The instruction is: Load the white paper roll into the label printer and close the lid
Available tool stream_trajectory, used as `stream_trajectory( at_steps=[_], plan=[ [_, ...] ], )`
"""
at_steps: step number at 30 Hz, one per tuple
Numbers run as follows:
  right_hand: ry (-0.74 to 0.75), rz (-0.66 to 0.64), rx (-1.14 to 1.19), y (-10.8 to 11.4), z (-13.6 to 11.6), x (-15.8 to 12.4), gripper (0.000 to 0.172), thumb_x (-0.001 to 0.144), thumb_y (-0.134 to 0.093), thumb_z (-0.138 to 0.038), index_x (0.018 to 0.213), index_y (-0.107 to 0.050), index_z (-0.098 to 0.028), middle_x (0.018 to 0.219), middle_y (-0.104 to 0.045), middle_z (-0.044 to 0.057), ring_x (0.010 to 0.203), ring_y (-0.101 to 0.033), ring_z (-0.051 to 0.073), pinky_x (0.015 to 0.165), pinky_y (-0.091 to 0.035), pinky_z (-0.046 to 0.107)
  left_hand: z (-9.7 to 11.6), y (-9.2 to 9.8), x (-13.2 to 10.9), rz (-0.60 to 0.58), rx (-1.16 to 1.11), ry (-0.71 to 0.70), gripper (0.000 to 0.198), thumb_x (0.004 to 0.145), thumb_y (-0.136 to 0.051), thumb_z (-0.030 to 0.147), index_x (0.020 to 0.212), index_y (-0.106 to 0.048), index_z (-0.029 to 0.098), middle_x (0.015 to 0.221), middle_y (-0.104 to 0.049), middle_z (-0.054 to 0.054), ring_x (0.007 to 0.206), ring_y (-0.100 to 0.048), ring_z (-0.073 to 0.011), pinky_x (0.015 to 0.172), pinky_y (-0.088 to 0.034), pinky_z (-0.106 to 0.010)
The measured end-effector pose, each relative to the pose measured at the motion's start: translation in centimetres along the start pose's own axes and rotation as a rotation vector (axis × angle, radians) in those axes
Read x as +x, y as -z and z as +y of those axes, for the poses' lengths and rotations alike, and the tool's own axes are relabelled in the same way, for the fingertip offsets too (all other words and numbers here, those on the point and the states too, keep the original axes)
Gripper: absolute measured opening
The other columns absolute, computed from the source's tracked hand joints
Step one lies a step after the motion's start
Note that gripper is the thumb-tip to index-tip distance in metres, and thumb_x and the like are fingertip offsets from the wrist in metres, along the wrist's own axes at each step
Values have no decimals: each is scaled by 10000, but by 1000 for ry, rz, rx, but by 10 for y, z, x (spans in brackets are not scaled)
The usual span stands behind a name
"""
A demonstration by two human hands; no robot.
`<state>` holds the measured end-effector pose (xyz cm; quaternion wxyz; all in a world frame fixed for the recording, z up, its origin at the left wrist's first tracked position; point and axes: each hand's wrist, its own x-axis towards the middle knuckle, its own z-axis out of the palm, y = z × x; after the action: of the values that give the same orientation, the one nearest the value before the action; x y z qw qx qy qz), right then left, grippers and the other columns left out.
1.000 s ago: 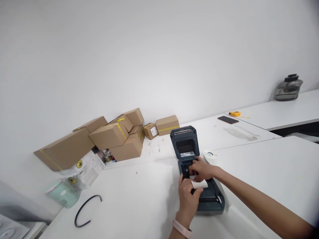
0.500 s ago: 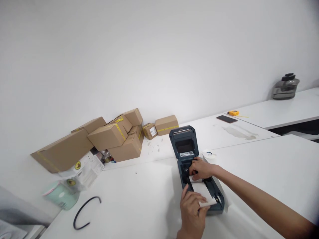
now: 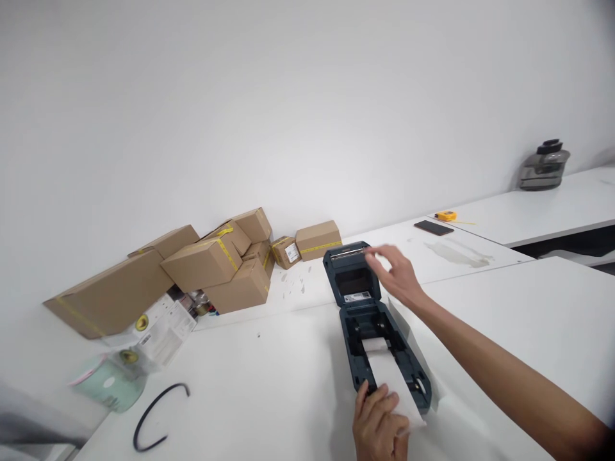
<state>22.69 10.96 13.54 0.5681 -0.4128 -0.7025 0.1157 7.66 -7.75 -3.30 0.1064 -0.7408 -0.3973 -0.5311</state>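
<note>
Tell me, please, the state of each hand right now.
Left hand: closed, holding the paper.
Right hand: at the raised lid; whether open or closed cannot be told.

Cardboard boxes (image 3: 196,266) stacked by the wall (image 3: 307,115), left of centre. Lower left: a green tub (image 3: 113,385) and a curved black cord (image 3: 145,414). Right: a phone (image 3: 434,228) near a yellow tape measure (image 3: 446,216). Upper right: a grey jug (image 3: 542,170).
</note>
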Motion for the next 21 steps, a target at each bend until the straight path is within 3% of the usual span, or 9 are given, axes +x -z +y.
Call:
stream_trajectory(
  at_steps=[1,2,5,7,11,16,21],
  plan=[
    [-38,99,40,0,0,14,441,944,-426,-552,1214,-618,-262,1269,-635,94,1225,-513,298,1073,-365,497,0,-1,-3,-4,2,-8,247,880,-412,115,733,-569,236,870,-774,-2,944,-738,-183,959,-541,-399],
    [-88,111,81,0,1,26,484,935,-427,-576,1265,-588,-261,1331,-600,91,1278,-471,303,1105,-325,516,-1,-3,-7,-5,2,-13,250,903,-408,143,739,-571,235,895,-777,-10,965,-734,-188,971,-536,-407],
    [-216,-38,193,-5,7,47,524,952,-343,-608,1219,-623,-253,1257,-654,68,1205,-543,283,1052,-401,492,-3,-8,-20,16,5,-13,267,948,-397,206,748,-572,233,933,-777,-27,1009,-722,-200,1010,-511,-435],
    [-236,-89,219,-7,8,40,524,973,-294,-590,1117,-663,-248,1117,-703,48,1066,-614,254,961,-476,441,-4,-10,-26,20,13,-5,265,948,-397,196,753,-574,231,940,-774,-32,1020,-714,-201,1026,-499,-447],
    [-243,-103,293,3,-1,-16,402,983,-349,-535,1030,-647,-269,1098,-684,20,1095,-600,242,1003,-443,411,1,-5,-31,22,90,11,251,893,-424,109,773,-612,225,916,-737,-64,974,-702,-201,986,-529,-429],
    [-213,-173,323,22,-7,-109,286,955,-457,-496,1109,-619,-317,1386,-557,36,1382,-396,277,1149,-312,470,15,5,-27,55,232,45,235,850,-508,82,790,-673,238,760,-639,-52,758,-646,-184,918,-533,-419],
    [-366,-189,247,23,-1,-174,259,919,-513,-518,1044,-641,-330,1507,-445,39,1419,-351,323,1124,-368,535,23,6,-27,78,250,93,212,876,-533,129,804,-691,253,756,-640,-43,722,-609,-182,891,-492,-421]
  ],
)
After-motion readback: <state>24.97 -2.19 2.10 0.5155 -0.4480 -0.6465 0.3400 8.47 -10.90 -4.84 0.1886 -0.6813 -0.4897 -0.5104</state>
